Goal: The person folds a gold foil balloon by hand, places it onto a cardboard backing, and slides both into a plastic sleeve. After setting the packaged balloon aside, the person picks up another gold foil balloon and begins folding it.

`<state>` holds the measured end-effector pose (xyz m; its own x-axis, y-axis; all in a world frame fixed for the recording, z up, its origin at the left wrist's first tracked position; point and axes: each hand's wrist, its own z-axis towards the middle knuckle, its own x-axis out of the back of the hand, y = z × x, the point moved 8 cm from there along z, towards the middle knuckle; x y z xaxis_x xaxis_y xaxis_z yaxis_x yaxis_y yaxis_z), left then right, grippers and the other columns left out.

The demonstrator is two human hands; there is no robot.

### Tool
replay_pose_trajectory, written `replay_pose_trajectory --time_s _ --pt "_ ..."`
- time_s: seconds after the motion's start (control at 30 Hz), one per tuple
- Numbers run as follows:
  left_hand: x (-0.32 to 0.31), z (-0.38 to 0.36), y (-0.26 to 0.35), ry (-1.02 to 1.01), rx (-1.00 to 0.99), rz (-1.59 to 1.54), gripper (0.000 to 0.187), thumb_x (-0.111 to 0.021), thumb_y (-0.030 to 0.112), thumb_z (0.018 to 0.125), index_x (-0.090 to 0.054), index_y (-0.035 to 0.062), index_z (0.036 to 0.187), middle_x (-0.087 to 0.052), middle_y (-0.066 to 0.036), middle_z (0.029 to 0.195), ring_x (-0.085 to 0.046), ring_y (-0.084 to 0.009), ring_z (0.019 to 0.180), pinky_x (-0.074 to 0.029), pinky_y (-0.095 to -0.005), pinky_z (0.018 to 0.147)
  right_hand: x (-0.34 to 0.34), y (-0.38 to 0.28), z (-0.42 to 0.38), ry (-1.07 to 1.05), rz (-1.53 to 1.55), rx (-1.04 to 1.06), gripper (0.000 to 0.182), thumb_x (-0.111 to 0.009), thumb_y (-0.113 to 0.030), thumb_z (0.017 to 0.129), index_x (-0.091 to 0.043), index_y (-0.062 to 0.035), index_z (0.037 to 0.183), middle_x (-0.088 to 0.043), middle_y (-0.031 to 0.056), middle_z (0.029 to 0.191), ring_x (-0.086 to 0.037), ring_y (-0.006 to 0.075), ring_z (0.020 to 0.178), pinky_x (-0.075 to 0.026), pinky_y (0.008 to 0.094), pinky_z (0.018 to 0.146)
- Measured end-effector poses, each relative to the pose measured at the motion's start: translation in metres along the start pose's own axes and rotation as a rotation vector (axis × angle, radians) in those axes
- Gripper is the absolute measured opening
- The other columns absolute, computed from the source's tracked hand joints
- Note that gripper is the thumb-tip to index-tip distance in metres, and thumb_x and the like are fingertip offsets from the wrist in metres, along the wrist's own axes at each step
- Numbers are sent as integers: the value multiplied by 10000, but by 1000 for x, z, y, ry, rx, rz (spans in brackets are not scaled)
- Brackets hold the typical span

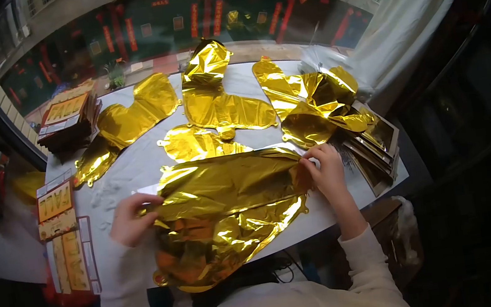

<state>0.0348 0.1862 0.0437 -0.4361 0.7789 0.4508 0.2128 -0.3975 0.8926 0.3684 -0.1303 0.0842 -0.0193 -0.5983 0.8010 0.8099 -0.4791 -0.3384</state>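
A large gold foil sheet [225, 185] lies spread across the near part of the white table, its lower part hanging toward my body. My left hand [136, 217] pinches its left edge between thumb and fingers. On the right, my right hand [326, 170] pinches the upper right corner, where a whitish strip shows along the top edge. Just beyond the sheet, another gold foil piece [196, 142] lies flat, partly covered by it.
Further gold foil shapes lie at the back left [138, 112], back middle [229, 108] and back right [313, 96]. Stacked packets [66, 120] and printed cards [56, 210] are on the left. A stack of flat sheets [376, 159] stands at the right edge, near a curtain [411, 8].
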Motion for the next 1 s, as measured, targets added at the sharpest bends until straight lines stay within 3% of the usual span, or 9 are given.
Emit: replay_pose_trajectory --time_s 0.1,0.13,0.27,0.3,0.4,0.5,0.73,0.9,1.0 --pt "20 -25 -7 -9 121 -163 366 -679 -48 783 -739 -17 1143 -739 -103 1136 -683 -205 1108 -521 -339 1009 6 -21 -8 -92 145 -49 119 -798 -123 848 -757 -56 938 -709 109 939 -677 332 927 -525 395 816" --pt "25 -29 -14 -21 75 -126 366 -695 -36 794 -737 -16 1157 -755 -100 1124 -698 -182 1073 -536 -319 954 3 -25 -12 -146 197 -59 118 -797 -122 850 -758 -53 938 -714 118 926 -685 330 913 -527 395 811" --pt "30 -42 -26 -23 120 -5 410 -695 -47 784 -725 -8 1191 -749 -97 1134 -688 -173 1055 -525 -306 935 -8 -31 -24 -136 120 55 278 -771 -105 840 -755 -111 1118 -706 89 1096 -644 323 1077 -481 445 934" --pt "30 -42 -27 -18 144 -23 421 -695 -50 780 -721 -8 1197 -745 -96 1135 -685 -174 1050 -521 -301 930 -14 -30 -28 -185 155 70 378 -749 -82 843 -733 -144 1215 -683 94 1229 -614 334 1190 -429 488 1067" --pt "30 -44 -16 16 98 31 422 -696 -58 772 -720 -7 1191 -734 -88 1126 -683 -179 1063 -524 -310 946 -17 -43 -40 -221 66 285 363 -732 -66 870 -737 -146 1224 -671 105 1277 -587 351 1262 -366 536 1171" --pt "28 -43 -29 48 124 -39 426 -695 -74 762 -719 -8 1182 -725 -83 1119 -681 -187 1066 -525 -317 963 -18 -40 -47 -231 110 243 353 -708 -46 879 -748 -161 1210 -664 106 1295 -571 360 1299 -303 576 1220" --pt "24 -39 -25 51 106 -15 446 -713 -89 733 -721 0 1170 -714 -79 1122 -674 -191 1072 -528 -319 964 -14 -19 -36 -168 125 182 295 -726 -48 875 -768 -130 1154 -671 90 1273 -591 347 1247 -366 539 1175" --pt "27 -36 -21 114 19 48 412 -712 -101 733 -725 2 1132 -682 -86 1149 -673 -202 1054 -547 -300 899 -13 -8 -34 -139 189 185 242 -762 -51 859 -787 -94 1097 -704 88 1206 -605 337 1162 -474 444 1012" --pt "28 -35 -13 154 96 47 365 -753 -62 728 -732 -10 1089 -684 -86 1109 -664 -194 1038 -531 -284 890 -9 -5 -34 -102 178 168 243 -767 -46 858 -789 -91 1095 -712 87 1192 -605 334 1168 -486 430 1004"
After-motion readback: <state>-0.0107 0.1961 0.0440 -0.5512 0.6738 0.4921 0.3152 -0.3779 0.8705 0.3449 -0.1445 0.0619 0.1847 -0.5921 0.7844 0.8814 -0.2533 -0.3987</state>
